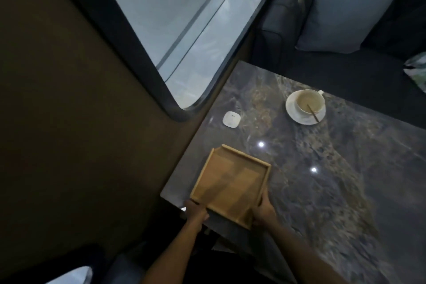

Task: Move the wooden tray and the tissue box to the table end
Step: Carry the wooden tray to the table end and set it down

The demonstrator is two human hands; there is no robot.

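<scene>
The tray [230, 185] lies flat at the table's [345, 168] near left corner, nearly square, turned so one corner points to the far left. The left hand [196, 211] grips its near left corner, fingers curled on the rim. The right hand [264, 213] clasps its near right side. A cup [310, 100] on a saucer [299, 117] sits far right.
</scene>
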